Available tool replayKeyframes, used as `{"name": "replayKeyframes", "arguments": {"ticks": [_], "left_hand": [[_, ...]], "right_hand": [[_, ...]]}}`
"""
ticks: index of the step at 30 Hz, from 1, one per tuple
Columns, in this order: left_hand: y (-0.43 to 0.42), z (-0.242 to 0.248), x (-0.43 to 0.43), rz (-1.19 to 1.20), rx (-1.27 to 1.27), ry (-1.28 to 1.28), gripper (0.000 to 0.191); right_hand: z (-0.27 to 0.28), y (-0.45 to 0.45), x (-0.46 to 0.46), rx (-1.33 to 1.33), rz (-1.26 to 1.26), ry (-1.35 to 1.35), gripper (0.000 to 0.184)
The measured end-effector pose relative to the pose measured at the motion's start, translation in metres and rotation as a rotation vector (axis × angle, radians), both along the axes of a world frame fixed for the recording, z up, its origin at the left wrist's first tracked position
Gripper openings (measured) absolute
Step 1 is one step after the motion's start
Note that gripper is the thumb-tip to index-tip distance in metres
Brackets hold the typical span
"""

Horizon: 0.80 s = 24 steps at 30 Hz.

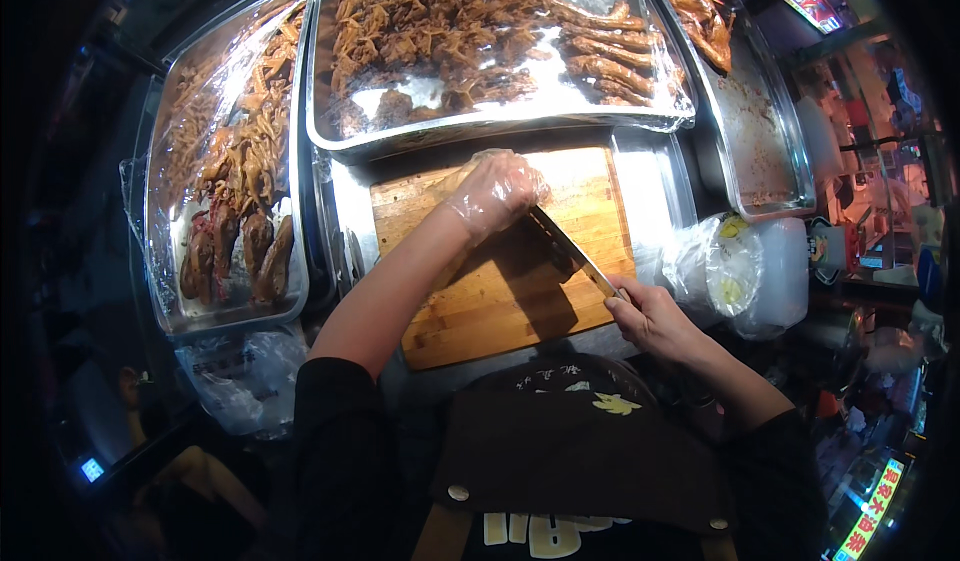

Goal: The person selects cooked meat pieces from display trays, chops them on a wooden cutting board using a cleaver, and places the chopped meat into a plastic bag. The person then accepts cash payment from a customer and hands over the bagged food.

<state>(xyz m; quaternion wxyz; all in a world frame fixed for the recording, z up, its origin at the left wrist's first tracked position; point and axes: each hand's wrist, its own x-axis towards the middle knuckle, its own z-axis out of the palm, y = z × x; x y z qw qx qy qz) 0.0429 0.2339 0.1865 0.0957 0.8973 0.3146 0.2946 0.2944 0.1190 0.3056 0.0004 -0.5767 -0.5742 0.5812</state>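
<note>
My right hand (651, 315) grips the handle of a kitchen knife (576, 252), seen nearly edge-on above a wooden cutting board (480, 313). My left hand (499, 189), in a clear plastic glove, is curled at the blade's far end, over the board's upper part. Its fingertips are hidden, so I cannot tell whether it holds anything. A dark shadow falls across the middle of the board.
Beyond the board is a metal tray (450, 119) of braised meat pieces, partly under plastic film. Another tray (301, 276) of meats stands left, and a third (757, 148) holds a roasted bird (694, 17) at right. Plastic bags (251, 381) lie lower left; film-wrapped containers (731, 268) sit right.
</note>
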Motion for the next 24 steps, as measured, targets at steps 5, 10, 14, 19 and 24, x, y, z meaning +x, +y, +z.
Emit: {"name": "replayKeyframes", "arguments": {"ticks": [5, 10, 14, 19, 24], "left_hand": [[0.004, -0.011, 0.000, 0.000, -0.002, -0.083, 0.011], [0.008, -0.015, -0.001, 0.005, -0.099, -0.036, 0.009], [0.010, -0.013, -0.002, 0.011, -0.093, -0.044, 0.010], [0.012, -0.013, 0.000, -0.031, -0.123, -0.081, 0.013], [0.016, -0.018, -0.001, -0.050, -0.141, -0.089, 0.014]], "right_hand": [[0.005, 0.011, -0.004, -0.054, 0.024, -0.024, 0.043], [0.009, 0.025, -0.007, -0.149, 0.022, -0.046, 0.041], [0.009, 0.030, -0.005, -0.181, 0.003, -0.029, 0.042], [0.007, 0.036, -0.005, -0.196, 0.014, -0.034, 0.043], [0.010, 0.040, -0.005, -0.225, 0.026, 0.008, 0.042]]}}
